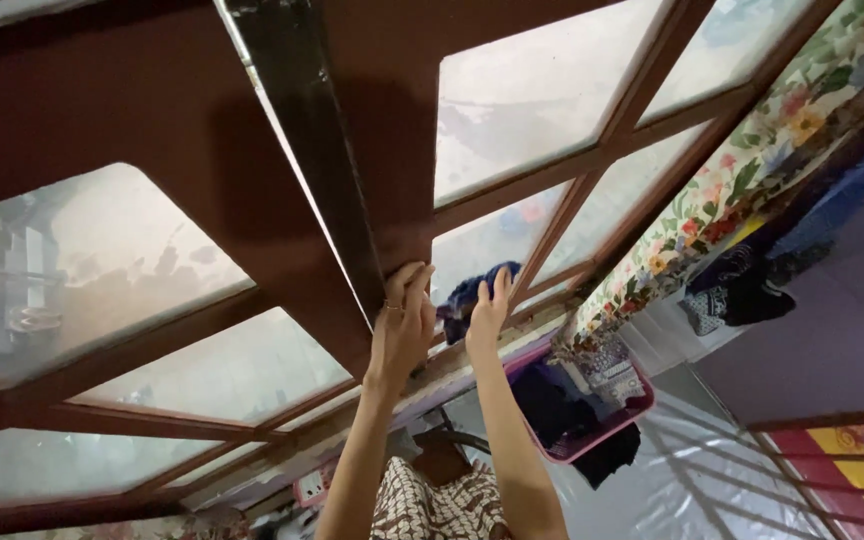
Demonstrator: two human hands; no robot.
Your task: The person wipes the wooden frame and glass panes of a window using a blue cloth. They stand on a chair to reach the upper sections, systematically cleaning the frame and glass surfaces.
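The left hand [402, 325] lies flat with fingers together against the dark brown wooden window frame [372, 150], fingertips on the edge of the upright where two sashes meet; it grips nothing and seems to brace or steady the sash. At its three o'clock the right hand [487, 310] presses a crumpled dark blue cloth [467, 295] against the frosted glass pane [497, 240], fingers spread open over the cloth rather than curled round it, a hold that fits wiping the glass. The cloth sits at the pane's lower corner, touching the frame. At five o'clock from the hands a pink plastic basket [642, 405] holds dark clothes, and a floral curtain [752, 170] runs off toward two o'clock. The central upright stands between the two hands.
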